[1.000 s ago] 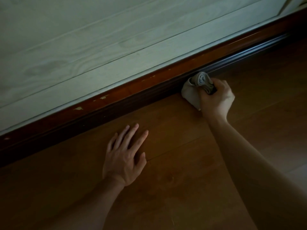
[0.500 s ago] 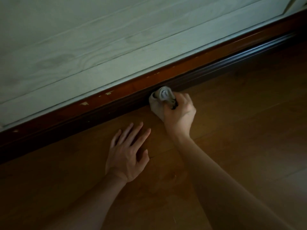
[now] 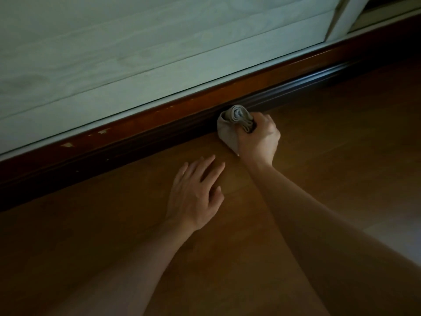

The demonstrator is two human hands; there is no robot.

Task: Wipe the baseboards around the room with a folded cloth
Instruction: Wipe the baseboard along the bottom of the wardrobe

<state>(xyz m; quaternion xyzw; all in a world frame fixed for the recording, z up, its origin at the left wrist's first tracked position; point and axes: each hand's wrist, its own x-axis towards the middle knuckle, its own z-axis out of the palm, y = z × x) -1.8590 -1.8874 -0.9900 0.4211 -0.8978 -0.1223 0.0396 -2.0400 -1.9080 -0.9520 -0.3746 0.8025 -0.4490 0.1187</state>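
Gripping cloth (image 3: pixel 228 132) against baseboard (image 3: pixel 159 124), right hand (image 3: pixel 258 140); left hand (image 3: pixel 193 197) on floor (image 3: pixel 341 137).

The right hand (image 3: pixel 258 139) covers the near part of the cloth (image 3: pixel 230 124), and its fingertips curl out of sight into the folds. The cloth hides the stretch of baseboard (image 3: pixel 141 117) just beyond that hand. Under the left hand (image 3: pixel 193 192), the palm lies unseen against the floor (image 3: pixel 341 144). The picture's lower and right edges cut off both forearms. The baseboard's dark lower moulding is too dim to read.
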